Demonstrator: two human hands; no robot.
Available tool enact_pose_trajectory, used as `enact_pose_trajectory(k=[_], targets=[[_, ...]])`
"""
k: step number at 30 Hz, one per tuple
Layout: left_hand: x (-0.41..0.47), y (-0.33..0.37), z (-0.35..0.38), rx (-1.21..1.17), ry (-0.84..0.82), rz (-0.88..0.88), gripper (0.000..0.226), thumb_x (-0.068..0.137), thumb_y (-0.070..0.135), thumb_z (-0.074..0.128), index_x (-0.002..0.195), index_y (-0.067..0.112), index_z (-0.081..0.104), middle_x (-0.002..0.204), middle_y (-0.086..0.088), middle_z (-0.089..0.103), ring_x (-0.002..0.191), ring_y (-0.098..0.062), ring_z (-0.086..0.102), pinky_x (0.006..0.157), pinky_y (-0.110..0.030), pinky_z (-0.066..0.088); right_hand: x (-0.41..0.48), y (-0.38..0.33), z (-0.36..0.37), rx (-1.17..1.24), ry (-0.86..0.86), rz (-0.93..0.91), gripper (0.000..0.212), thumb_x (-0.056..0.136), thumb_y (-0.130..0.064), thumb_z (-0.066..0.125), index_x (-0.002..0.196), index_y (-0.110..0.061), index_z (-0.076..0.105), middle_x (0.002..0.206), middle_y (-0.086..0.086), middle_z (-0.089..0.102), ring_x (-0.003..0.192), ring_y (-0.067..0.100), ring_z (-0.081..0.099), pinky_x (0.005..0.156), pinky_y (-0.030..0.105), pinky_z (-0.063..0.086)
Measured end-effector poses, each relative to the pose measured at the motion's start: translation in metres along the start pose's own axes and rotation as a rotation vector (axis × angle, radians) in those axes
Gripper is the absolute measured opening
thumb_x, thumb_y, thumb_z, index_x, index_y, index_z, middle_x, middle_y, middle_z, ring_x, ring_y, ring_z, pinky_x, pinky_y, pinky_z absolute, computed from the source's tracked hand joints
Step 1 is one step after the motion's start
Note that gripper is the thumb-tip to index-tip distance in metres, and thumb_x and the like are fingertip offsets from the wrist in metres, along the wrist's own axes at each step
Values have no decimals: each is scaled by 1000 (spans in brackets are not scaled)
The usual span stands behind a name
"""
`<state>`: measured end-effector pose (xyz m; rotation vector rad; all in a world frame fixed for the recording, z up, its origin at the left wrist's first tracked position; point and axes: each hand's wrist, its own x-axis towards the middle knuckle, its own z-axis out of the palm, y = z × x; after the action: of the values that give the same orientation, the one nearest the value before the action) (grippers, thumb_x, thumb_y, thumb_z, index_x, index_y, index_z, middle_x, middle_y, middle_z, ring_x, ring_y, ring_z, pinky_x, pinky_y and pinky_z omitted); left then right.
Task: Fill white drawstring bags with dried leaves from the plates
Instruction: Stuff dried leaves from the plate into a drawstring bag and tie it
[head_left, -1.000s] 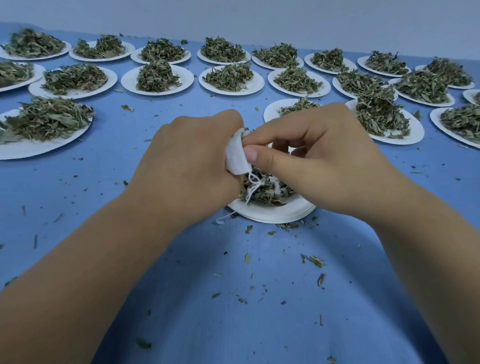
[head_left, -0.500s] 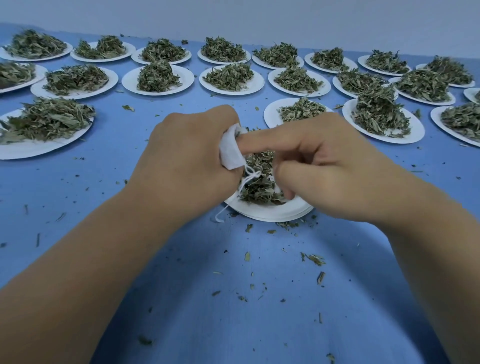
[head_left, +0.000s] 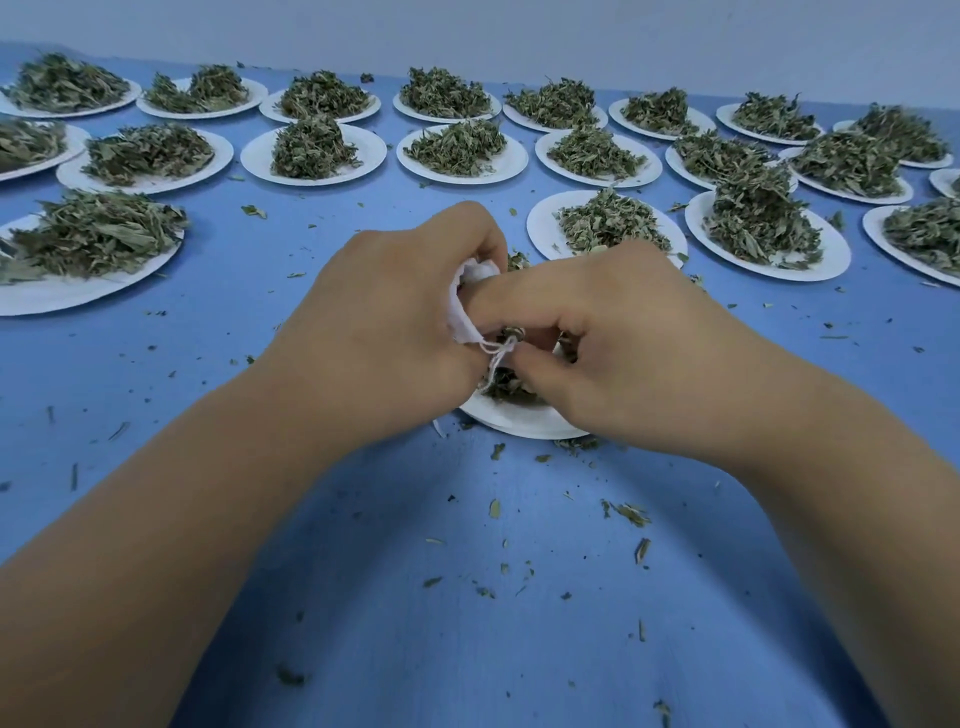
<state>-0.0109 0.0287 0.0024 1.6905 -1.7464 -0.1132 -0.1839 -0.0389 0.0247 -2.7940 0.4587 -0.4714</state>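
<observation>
The left hand (head_left: 395, 332) grips a white drawstring bag (head_left: 465, 312) just above the plate (head_left: 519, 418) beneath both hands, apparently so stray dried leaves (head_left: 506, 387) fall back onto it; the right hand (head_left: 613, 353), fingers curled, pinches leaves at the bag's mouth over the blue bench (head_left: 467, 597).

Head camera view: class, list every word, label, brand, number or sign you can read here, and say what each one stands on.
None: no text can be read anywhere.
The white plates, the white drawstring bag gripped by the left hand, the dried leaves pinched by the right hand and the blue table cover show no print.
</observation>
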Motion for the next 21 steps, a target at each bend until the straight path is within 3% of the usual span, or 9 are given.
enact_pose_trajectory(k=[2,3,8,10,12,16,18,21], targets=[[1,-2,-3,-114,-46,-53,36,74,16,73,101,33,56,84,18,64,72,-5,58,57,-13,42,0,1,1,-24,5,-2,32,83,-1,64,104,-23,75,72,-12,59,67,13,50,64,36,46],[2,-2,-4,-158,-62,-69,36,75,15,72,101,33,56,87,18,64,74,-4,58,58,-11,41,0,2,3,-31,22,-3,31,82,-1,64,103,-21,75,71,-11,58,66,12,47,63,35,45],[0,-1,-10,-274,-234,-1,66,72,19,66,131,37,45,107,16,62,95,-8,63,73,-20,50,2,3,12,-108,185,-33,23,82,1,60,88,-14,76,64,2,62,55,22,46,51,38,44],[-2,-9,-18,-267,-239,-11,75,69,28,73,134,45,39,114,19,60,104,-3,61,75,-16,48,1,5,12,6,284,-4,26,84,3,62,92,-14,79,65,0,65,55,19,50,55,32,43],[-5,-22,-28,-243,-223,-60,76,66,37,81,129,51,41,117,23,60,112,3,58,81,-22,48,0,6,9,157,386,21,28,86,6,64,98,-13,81,71,-2,71,59,15,57,60,27,45],[-7,-31,-31,-208,-216,-140,60,62,45,86,113,44,56,104,18,64,92,-4,64,76,-41,57,1,6,9,272,400,-31,31,85,13,62,101,-7,80,92,5,78,82,25,73,71,39,55],[-6,-28,-30,-185,-161,-112,60,58,56,83,109,40,57,100,19,64,84,-4,64,68,-34,55,1,6,9,277,343,-52,37,85,16,57,102,-7,79,96,8,78,83,31,73,72,42,55],[-6,-24,-29,-163,-141,-68,62,58,61,82,111,41,57,101,21,64,88,-3,62,67,-24,50,1,7,12,215,264,-81,43,82,17,55,105,-10,79,101,4,77,82,28,70,72,40,53]])
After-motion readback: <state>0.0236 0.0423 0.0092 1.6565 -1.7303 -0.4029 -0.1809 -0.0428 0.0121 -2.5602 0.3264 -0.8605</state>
